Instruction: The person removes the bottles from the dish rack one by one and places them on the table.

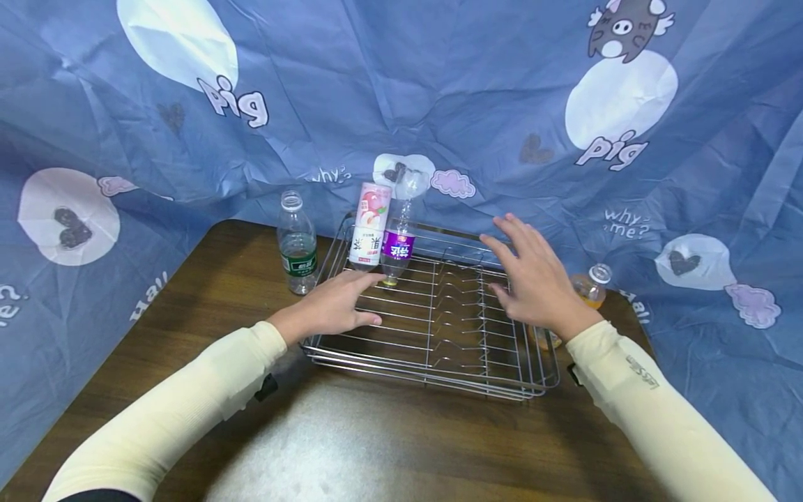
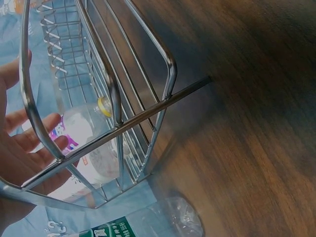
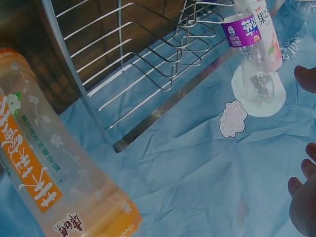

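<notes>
A wire dish rack (image 1: 433, 335) sits on the table. My left hand (image 1: 335, 303) hovers over its left side with fingers extended. Just beyond the fingertips, a purple-labelled clear bottle (image 1: 398, 244) stands cap-down at the rack's back, its yellow cap (image 2: 104, 106) visible in the left wrist view. Beside it leans a pink-and-white bottle (image 1: 370, 223) with peaches printed on it. Above the rack's right part, my right hand (image 1: 539, 279) is raised with spread fingers and holds nothing. Under that wrist, outside the rack, is an orange-labelled bottle (image 3: 54, 158), partly hidden in the head view.
A clear bottle with a green label (image 1: 297, 251) stands upright left of the rack. The brown wooden table (image 1: 301, 432) extends in front. Behind it hangs a blue printed cloth (image 1: 351, 84), close to the table's back edge.
</notes>
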The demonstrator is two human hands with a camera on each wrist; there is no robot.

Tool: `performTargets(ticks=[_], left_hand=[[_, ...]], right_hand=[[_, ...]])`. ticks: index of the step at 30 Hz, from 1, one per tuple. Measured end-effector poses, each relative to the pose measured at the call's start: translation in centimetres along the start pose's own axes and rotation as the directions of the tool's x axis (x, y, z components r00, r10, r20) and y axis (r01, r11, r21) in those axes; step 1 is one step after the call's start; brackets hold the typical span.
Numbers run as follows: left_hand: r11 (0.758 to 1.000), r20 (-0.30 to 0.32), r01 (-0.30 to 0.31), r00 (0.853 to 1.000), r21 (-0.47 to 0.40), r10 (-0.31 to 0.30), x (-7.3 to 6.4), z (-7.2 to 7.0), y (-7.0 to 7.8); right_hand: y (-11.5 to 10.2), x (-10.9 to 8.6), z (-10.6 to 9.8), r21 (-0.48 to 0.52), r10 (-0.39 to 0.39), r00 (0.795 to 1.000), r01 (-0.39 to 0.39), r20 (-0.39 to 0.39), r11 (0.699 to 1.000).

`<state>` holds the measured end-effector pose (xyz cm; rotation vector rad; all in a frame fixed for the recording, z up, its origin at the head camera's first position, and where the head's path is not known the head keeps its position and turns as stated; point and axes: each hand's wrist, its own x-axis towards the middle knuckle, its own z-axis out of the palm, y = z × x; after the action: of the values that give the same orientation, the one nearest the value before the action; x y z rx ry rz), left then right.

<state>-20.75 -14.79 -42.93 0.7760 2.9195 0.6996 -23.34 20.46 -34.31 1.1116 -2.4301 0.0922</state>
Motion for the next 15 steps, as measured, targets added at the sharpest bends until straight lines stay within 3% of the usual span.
performTargets(ticks=[15], left_hand=[[1.000, 0.007, -0.013, 1.000, 0.000, 0.013, -0.04, -0.13, 0.00]], right_hand=[[-0.32, 1.03, 0.59, -0.018, -0.055, 0.998, 0.055, 0.019, 0.998]])
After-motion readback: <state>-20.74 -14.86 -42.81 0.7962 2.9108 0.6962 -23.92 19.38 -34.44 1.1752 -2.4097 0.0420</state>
